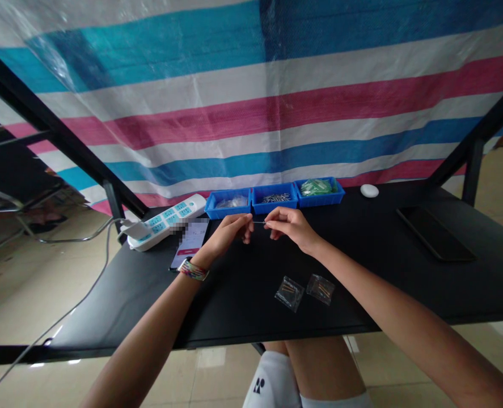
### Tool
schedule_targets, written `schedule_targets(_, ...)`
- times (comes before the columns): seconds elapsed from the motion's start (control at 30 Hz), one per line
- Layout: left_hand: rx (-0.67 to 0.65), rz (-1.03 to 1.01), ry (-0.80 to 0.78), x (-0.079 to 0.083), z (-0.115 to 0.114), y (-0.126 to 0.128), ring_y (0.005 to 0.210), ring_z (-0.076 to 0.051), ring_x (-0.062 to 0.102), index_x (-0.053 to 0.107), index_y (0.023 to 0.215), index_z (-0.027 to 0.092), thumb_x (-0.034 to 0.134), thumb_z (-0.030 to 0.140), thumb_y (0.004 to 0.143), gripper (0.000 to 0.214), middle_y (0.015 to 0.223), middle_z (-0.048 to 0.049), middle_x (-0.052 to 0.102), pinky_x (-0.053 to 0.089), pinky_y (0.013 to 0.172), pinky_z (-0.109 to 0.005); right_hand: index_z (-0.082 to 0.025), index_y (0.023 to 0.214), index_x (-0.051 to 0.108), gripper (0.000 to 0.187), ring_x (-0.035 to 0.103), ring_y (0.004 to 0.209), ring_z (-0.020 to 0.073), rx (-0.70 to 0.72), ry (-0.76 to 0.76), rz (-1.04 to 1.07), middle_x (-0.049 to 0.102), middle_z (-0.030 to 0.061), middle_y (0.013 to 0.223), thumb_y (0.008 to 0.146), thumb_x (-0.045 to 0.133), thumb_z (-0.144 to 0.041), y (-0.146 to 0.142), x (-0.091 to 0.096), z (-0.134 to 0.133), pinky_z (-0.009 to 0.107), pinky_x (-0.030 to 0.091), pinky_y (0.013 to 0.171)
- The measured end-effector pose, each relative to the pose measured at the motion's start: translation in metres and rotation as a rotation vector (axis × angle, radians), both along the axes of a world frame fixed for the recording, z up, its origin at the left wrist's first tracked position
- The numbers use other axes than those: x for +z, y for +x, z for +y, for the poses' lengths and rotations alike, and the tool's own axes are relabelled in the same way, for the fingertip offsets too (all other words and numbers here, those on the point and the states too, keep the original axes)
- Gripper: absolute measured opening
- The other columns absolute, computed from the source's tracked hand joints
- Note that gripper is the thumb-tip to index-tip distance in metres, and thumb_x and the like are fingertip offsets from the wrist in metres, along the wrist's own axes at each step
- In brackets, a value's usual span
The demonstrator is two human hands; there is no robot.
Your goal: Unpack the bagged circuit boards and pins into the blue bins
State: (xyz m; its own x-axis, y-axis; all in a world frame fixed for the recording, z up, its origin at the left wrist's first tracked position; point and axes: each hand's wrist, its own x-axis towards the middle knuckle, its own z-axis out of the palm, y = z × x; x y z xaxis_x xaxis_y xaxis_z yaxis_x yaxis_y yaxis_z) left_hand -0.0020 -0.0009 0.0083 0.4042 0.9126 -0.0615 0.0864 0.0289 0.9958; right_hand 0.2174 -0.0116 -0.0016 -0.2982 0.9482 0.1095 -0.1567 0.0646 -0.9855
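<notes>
Two hands meet over the middle of the black table [383, 272], and it's fine work. The left hand [229, 229] comes in from seven o'clock, fingers curled, thumb and fingertips pinched on one end of a thin pin [258, 222]. The right hand [291, 226] comes in from four o'clock and pinches the other end, its remaining fingers loosely folded. The pin lies level between the two sets of fingertips, held above the tabletop and too small to make out in detail. A striped band [193, 270] sits on the left wrist.

At twelve o'clock from the hands, three blue trays stand in a row, side by side. The left tray [228, 214] holds something pale and clear, the middle tray [275, 208] holds thin dark pieces, and the right tray [321, 201] holds green bits. At six o'clock, nearer the table edge, lie two small clear bags, one [289, 293] just beside the other [320, 289], each with thin sticks inside.

At nine o'clock a phone [190, 241] lies flat with its screen lit, close to the left wrist, and past it at ten o'clock sits a white power strip [166, 220]. At two o'clock rests a small white puck [369, 191], and at three o'clock, well apart, lies a dark flat slab [434, 233]. A striped tarp [251, 113] hangs behind it all.
</notes>
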Motion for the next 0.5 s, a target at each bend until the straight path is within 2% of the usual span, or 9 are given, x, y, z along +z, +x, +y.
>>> schedule_targets(0.13,0.001,0.005,0.043,0.0011,-0.0015,0.0016,0.054,-0.012,0.058,0.065,0.076,0.015,0.072,0.048,0.088,0.036,0.061,0.0003,0.06,0.047,0.057,-0.024,-0.017,0.086,0.071,0.02,0.067,0.057,0.0115,0.004,-0.015,0.01,0.075,0.0029,0.081,0.074,0.079,-0.031,-0.0003,-0.0008,-0.0012,0.023,0.055,0.053)
schedule_targets(0.3,0.076,-0.055,0.121,0.0037,-0.0026,0.0031,0.059,-0.011,0.059,0.067,0.083,0.015,0.08,0.038,0.081,0.027,0.067,0.0014,0.061,0.046,0.058,-0.023,-0.019,0.096,0.067,0.026,0.068,0.057,0.0134,-0.002,-0.151,0.146,0.074,0.0017,0.082,0.078,0.077,-0.035,0.0005,-0.005,0.0019,0.025,0.057,0.051)
schedule_targets(0.5,0.152,-0.097,0.191,0.0022,0.0003,0.0024,0.057,-0.01,0.057,0.067,0.081,0.015,0.084,0.034,0.077,0.026,0.067,0.0024,0.06,0.045,0.057,-0.022,-0.02,0.092,0.062,0.024,0.067,0.055,0.014,-0.035,-0.263,0.227,0.071,0.0001,0.074,0.079,0.076,-0.034,0.0003,-0.0036,0.0028,0.025,0.057,0.049)
